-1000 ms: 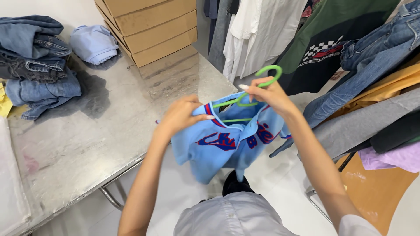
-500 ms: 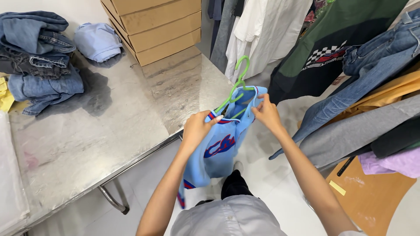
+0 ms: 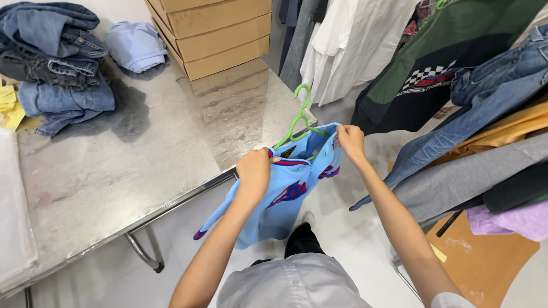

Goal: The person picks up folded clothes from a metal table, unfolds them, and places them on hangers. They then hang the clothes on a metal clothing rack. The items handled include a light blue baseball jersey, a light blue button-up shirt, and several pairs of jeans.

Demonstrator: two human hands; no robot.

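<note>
Held in the air beside the steel surface [image 3: 142, 165], the blue shirt [image 3: 285, 194] hangs on a green hanger [image 3: 298, 120], with left hand [image 3: 254, 171] and right hand [image 3: 349, 142] each clenched on a shoulder, so the collar sits spread over the hanger arms.

I see a metal table [image 3: 142, 165] on the left, with a stack of folded jeans [image 3: 51, 63] at its far corner and a folded pale blue shirt [image 3: 136, 45] just beside them. Yellow cloth [image 3: 10, 108] sits at the left edge, white fabric [image 3: 14, 211] below it. Cardboard boxes [image 3: 217, 34] are stacked at the table's back. On the right hang a white shirt [image 3: 354, 45], a dark green top [image 3: 451, 63], jeans [image 3: 456, 131] and a grey garment [image 3: 474, 177]. An orange board [image 3: 485, 262] lies on the floor.
</note>
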